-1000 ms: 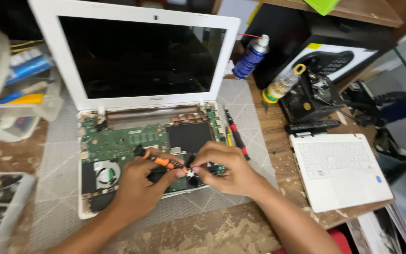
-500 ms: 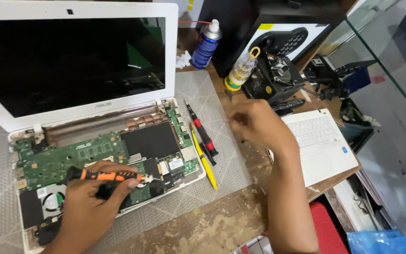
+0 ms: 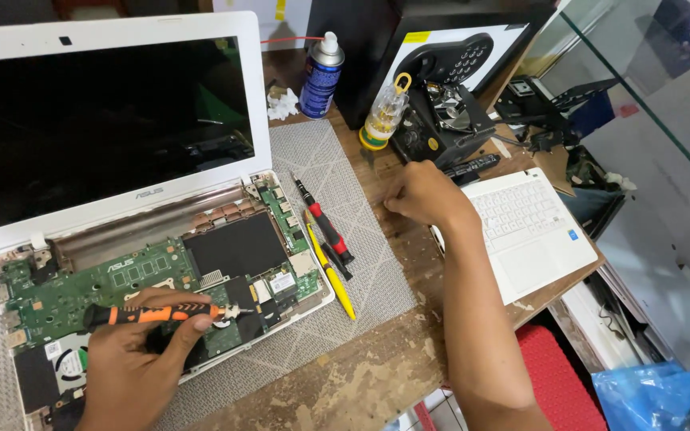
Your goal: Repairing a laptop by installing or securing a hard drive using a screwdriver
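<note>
head view, left hand (image 3: 133, 363) fingers gripping orange screwdriver (image 3: 153, 314) over motherboard (image 3: 121, 283), right hand (image 3: 425, 194) curled shut on bench

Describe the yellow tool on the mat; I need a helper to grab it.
Start at the open laptop on the grey mat. Just right of its base lie three slim tools. The yellow tool is the longest, reaching nearest the mat's front edge; the others are red-and-black or black.

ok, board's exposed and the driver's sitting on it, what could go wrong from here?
The left hand holds the orange screwdriver with its tip over the bare motherboard; a slip could scratch components. The right hand is off at the wooden bench, so nothing steadies the laptop. Any small screw could vanish on that cluttered surface.
</note>
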